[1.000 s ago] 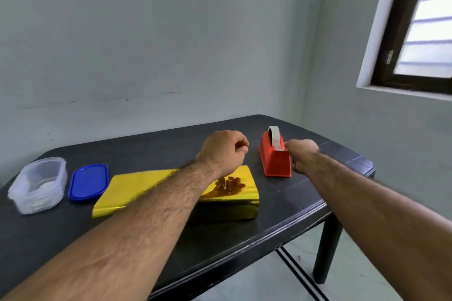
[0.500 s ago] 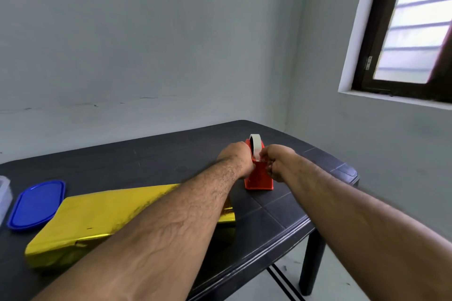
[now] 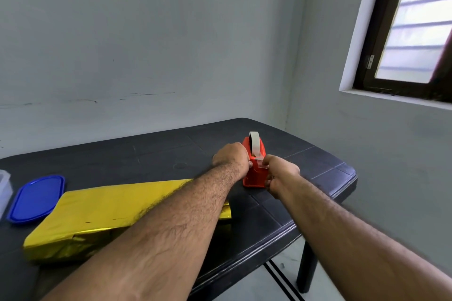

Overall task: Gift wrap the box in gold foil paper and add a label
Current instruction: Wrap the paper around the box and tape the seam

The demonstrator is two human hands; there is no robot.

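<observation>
Grey walls and a dark-framed window (image 3: 413, 32) at the right enclose a black plastic table (image 3: 318, 168), on whose far right part a red tape dispenser (image 3: 254, 173) stands with its white tape roll (image 3: 254, 142) upright in the cradle. The dispenser is braced on its left side by the left hand (image 3: 231, 157), whose fingers are curled against the red body. The tape end at the cutter is pinched by the curled fingers of the right hand (image 3: 278, 173); a short strip is seen between the roll and those fingers.

The step in hand is judged to be the drawing of a piece of tape. It is best done with the dispenser held firmly down, the strip drawn out straight toward the near side, then turned down across the cutter so that a clean tear is made. The sticky side is best kept off the fingers and not allowed to fold on itself.

The gold-wrapped box (image 3: 97, 215) lies at the near left of the table, well apart from the dispenser and partly hidden by the left forearm; its near end shows folded foil. No label can be made out. A blue lid (image 3: 36, 198) lies just left of the box, and the edge of a clear container (image 3: 3, 188) shows at the far left. Nothing is seen between the dispenser and the box but the forearm itself.
</observation>
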